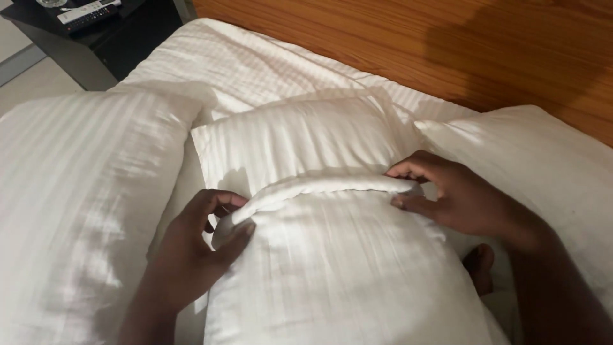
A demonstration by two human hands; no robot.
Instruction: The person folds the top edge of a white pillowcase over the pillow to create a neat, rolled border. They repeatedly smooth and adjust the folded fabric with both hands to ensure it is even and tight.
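A white striped pillow (332, 268) lies in front of me, its upper edge folded into a thick rolled rim (319, 185). My left hand (198, 239) pinches the left end of that rim between thumb and fingers. The right end is gripped by my right hand (447, 191). Behind it a second white striped pillow (300, 134) lies flat on the bed.
A large white pillow (76, 191) lies at the left and another (543, 166) at the right. A wooden headboard (447, 45) runs across the top. A dark bedside table (108, 38) with a remote control (89, 11) stands at the upper left. Toes (479, 262) show near my right wrist.
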